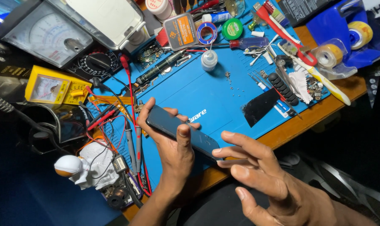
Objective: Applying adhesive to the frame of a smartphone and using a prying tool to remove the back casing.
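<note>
One dark smartphone [182,132] is held above the near edge of the blue work mat [223,100], between two bare hands. Its long axis runs diagonally — the far end points up-left toward the meters, the near end down-right toward the right hand. Its dark flat face is turned up.

The left hand [170,144] is clamped on the phone: fingers curl round the far long edge and the thumb presses on the face near the middle. The right hand [263,175] is spread, fingers loose and apart, with fingertips touching the phone's lower-right end — it grips nothing.

Two analogue meters lie at the upper left: a large grey multimeter [47,35] and a small yellow multimeter [51,88]. Two rolls of yellowish tape [330,54] sit in a blue dispenser at the upper right. One white astronaut figurine [87,167] lies left of the left wrist, beside red and black test leads [133,138].
</note>
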